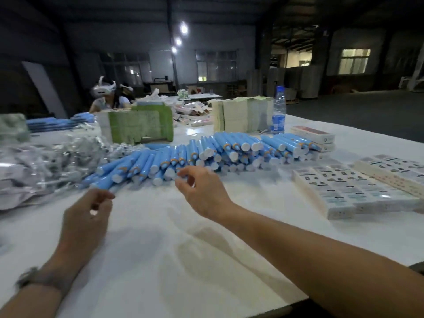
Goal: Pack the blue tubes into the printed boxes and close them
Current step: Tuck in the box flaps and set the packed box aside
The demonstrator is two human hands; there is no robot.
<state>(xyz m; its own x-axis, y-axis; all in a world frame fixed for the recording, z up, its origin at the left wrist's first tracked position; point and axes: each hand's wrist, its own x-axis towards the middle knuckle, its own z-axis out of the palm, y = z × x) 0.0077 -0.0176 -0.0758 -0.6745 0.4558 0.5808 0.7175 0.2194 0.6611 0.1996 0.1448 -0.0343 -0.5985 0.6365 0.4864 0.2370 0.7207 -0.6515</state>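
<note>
The blue tubes (206, 152) lie in a long heap on the white surface (160, 249), just beyond both grips; each is sky-blue with a white cap, some showing an orange ring at the neck. The right hand (202, 191) hovers at the near edge of the heap, its grip loosely curled, thumb and fingertips close but pinching nothing visible. The left hand (87, 216) is blurred, fingers loosely curled and holding nothing. Its fingertips sit near a tube end; contact cannot be told. Right of the right grip lie printed boxes (348, 191), closed, their print too small to read. Crumpled silver wrapping (46, 161) left of the left grip hides some tubes.
</note>
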